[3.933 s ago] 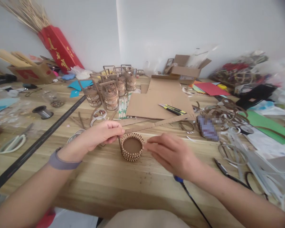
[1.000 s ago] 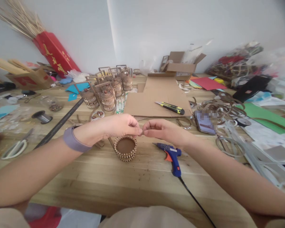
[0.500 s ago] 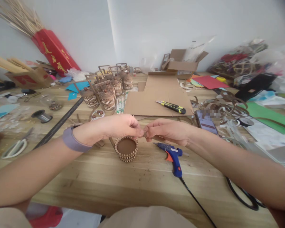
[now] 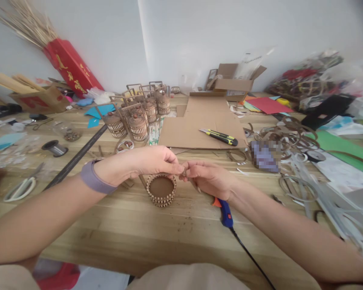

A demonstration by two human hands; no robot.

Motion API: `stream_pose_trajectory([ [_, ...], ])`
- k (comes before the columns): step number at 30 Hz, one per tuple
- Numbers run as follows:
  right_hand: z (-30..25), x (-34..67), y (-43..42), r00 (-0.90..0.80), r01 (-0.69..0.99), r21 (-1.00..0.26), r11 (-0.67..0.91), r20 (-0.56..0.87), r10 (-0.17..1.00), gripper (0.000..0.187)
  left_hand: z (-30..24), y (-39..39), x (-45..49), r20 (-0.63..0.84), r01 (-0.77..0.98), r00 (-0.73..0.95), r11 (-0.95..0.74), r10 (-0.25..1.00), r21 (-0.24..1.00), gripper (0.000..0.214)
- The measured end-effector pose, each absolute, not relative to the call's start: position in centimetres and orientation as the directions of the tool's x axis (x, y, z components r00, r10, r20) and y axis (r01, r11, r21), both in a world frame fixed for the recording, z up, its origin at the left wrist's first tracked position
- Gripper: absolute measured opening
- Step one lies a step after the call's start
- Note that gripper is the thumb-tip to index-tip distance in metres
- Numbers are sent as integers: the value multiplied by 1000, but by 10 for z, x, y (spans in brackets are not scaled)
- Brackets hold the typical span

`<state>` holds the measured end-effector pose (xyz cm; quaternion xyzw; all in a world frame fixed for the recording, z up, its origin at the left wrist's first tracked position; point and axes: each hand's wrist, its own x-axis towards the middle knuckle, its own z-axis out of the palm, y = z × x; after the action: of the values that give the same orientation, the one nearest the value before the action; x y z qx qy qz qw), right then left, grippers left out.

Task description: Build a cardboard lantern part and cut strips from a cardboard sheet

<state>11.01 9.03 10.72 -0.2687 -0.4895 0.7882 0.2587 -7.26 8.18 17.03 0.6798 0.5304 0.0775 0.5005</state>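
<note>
My left hand (image 4: 165,163) is closed in a pinch just above the rim of a small round basket (image 4: 161,201), which has a brown base and a wall of short pale sticks. Fingertip to fingertip with it, my right hand (image 4: 208,177) pinches too. Between them is a thin brown strip (image 4: 196,186), whose end shows below my right fingers; the rest is mostly hidden. A blue glue gun (image 4: 226,213) lies on the table under my right hand, its nozzle covered.
A yellow-black utility knife (image 4: 219,137) rests on flat cardboard (image 4: 181,133). Several finished lidded baskets with handles (image 4: 138,128) stand behind my left hand. White-handled scissors (image 4: 22,188) and a wire spool (image 4: 55,148) lie left; coiled brown strips (image 4: 290,133) lie right.
My right hand has swung lower and turned, now covering the glue gun's front. The brown strip's end under it has tilted downward. My left hand has stayed nearly in place.
</note>
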Motion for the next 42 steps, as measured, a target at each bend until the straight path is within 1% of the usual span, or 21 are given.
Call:
stream_pose_trajectory([
  [4, 91, 107, 89, -709, -275, -871, -408, -103, 698, 8, 171, 82, -73, -406, 611, 406, 87, 819, 787, 27],
  [8, 79, 103, 85, -693, -336, -843, -419, -80, 717, 14, 171, 82, -72, -399, 592, 406, 96, 822, 800, 26],
  [15, 73, 92, 76, -632, -494, -774, -397, 5, 775, 10, 170, 82, -69, -384, 549, 412, 111, 826, 828, 26],
  [18, 72, 90, 76, -629, -503, -768, -395, 12, 777, 10, 171, 81, -70, -369, 538, 422, 99, 828, 837, 28],
  [24, 70, 88, 77, -641, -464, -802, -377, 11, 767, 15, 166, 83, -75, -337, 551, 414, 62, 846, 832, 22],
  [29, 67, 90, 79, -653, -402, -837, -371, -22, 757, 22, 160, 84, -76, -339, 501, 453, 79, 825, 862, 27],
  [31, 67, 91, 79, -653, -402, -837, -372, -22, 757, 24, 164, 88, -81, -313, 516, 472, 30, 824, 856, 28],
  [33, 67, 93, 77, -657, -404, -832, -379, -24, 753, 25, 170, 97, -93, -208, 570, 447, -97, 870, 816, 27],
  [35, 67, 94, 76, -664, -391, -835, -388, -36, 747, 25, 173, 111, -111, -34, 627, 357, -213, 934, 749, 27],
  [36, 66, 95, 75, -665, -382, -839, -387, -41, 746, 24, 171, 118, -121, 40, 655, 289, -229, 956, 720, 28],
  [37, 66, 95, 74, -665, -373, -844, -386, -47, 746, 24, 167, 126, -131, 86, 705, 207, -210, 975, 678, 28],
  [38, 66, 95, 73, -663, -368, -847, -385, -51, 747, 23, 160, 132, -140, 87, 779, 127, -154, 988, 608, 27],
  [39, 65, 96, 73, -664, -363, -847, -388, -57, 746, 22, 150, 138, -148, 38, 855, 63, -73, 997, 514, 25],
  [42, 63, 96, 73, -664, -348, -847, -402, -80, 743, 21, 114, 147, -166, -26, 906, -4, 14, 1000, 422, 18],
])
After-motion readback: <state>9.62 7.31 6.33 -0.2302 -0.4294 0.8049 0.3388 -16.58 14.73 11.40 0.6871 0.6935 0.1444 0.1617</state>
